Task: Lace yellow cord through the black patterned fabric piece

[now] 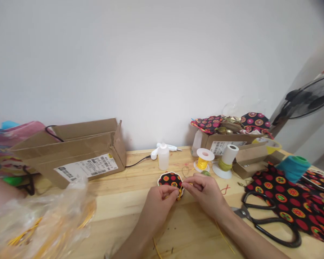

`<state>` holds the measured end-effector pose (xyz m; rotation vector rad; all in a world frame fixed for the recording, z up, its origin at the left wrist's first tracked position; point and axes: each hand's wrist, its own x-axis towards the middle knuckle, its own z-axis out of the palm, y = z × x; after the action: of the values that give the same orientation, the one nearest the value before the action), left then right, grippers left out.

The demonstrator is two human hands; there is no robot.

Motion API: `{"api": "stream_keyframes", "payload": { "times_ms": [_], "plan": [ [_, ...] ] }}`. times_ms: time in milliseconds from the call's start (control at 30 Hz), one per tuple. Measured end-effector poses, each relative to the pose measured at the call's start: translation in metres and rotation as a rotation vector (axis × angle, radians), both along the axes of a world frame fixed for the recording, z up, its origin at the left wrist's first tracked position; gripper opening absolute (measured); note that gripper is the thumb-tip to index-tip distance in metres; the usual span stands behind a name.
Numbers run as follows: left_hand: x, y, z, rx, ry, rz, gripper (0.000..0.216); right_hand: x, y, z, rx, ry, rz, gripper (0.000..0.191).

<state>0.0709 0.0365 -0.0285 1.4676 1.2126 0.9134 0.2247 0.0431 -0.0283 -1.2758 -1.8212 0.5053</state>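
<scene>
My left hand (163,201) pinches a yellow cord (180,192) at the lower right edge of a patterned fabric piece (170,178), black with red flowers and a pale scalloped rim. From the right, my right hand (205,192) closes thumb and fingertips on the same cord, close to the left fingertips. The cord looks looped or knotted between them, but its detail is too small to tell. Loose yellow cord ends (157,248) trail on the wooden table beneath both wrists. My fingers partly cover the fabric piece's lower edge.
Scissors with black handles (270,219) lie by my right forearm, beside patterned cloth (283,201). Cord spools (203,164), a white bottle (163,157) and a soldering-iron-like tool (171,148) stand behind. Cardboard boxes (97,151) flank the back; a plastic bag (51,219) fills the left front.
</scene>
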Motion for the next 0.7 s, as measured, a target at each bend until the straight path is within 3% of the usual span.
{"api": "stream_keyframes", "payload": {
  "times_ms": [700],
  "plan": [
    [-0.0001, -0.0014, 0.0020, -0.016, -0.020, 0.002, 0.025, -0.0011, 0.0002, 0.0001, 0.002, -0.022, -0.006, 0.018]
  ]
}}
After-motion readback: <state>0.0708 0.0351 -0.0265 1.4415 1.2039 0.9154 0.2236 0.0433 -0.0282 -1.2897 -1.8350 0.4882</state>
